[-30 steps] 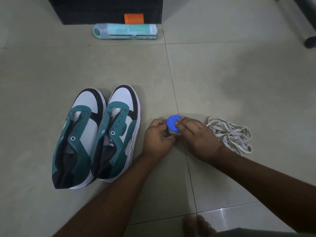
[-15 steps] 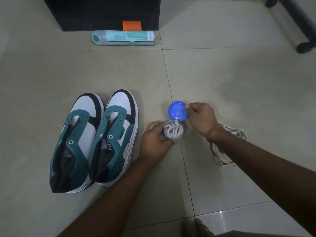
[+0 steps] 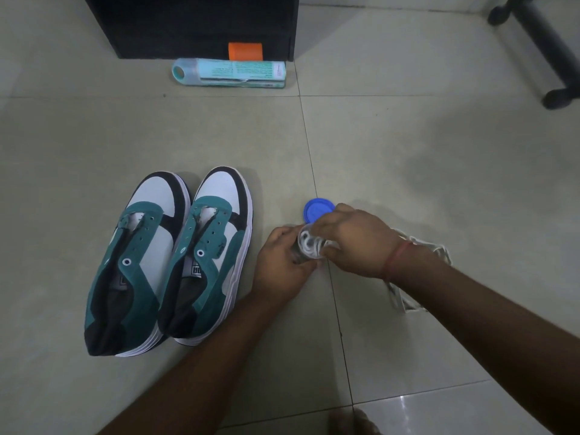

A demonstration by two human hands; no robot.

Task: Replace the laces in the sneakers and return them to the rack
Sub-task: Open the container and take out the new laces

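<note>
Small clear jar (image 3: pixel 306 246), open, on the tiled floor (image 3: pixel 408 158) just right of the sneakers, holding coiled white laces (image 3: pixel 309 243). Left hand (image 3: pixel 282 262) grips the jar, its fingers curled round the side. Right hand (image 3: pixel 354 240) reaches over the jar's mouth with fingers bent down at the coil; whether they pinch the laces cannot be told.

Change from half a second ago: the blue lid (image 3: pixel 316 210), then held in the right hand above the jar, now shows just beyond that hand's knuckles, close to the jar; whether it lies on the floor or is caught by the fingers cannot be told. The right hand has come down from beside the jar onto its mouth. The left hand keeps its grip as before. A second earlier the lid was on the jar under both hands.

Second bundle of white laces (image 3: pixel 417 277), loose on the floor, partly hidden under the right forearm. A red thread (image 3: pixel 396 257) circles the right wrist.

Two sneakers, left sneaker (image 3: pixel 131 265) and right sneaker (image 3: pixel 204 255), teal, white and black, side by side and touching, toes pointing away, eyelets bare of laces.

Beyond them: one pale blue tube (image 3: pixel 229 73) lying on its side against a black cabinet (image 3: pixel 188 23), with one orange block (image 3: pixel 245 51) at the cabinet's foot. Black chair base (image 3: pixel 546 48), upper right. Bare toes (image 3: pixel 351 422) at the lower edge.

Count: one jar, one lid, two lace bundles, two sneakers, two hands.
</note>
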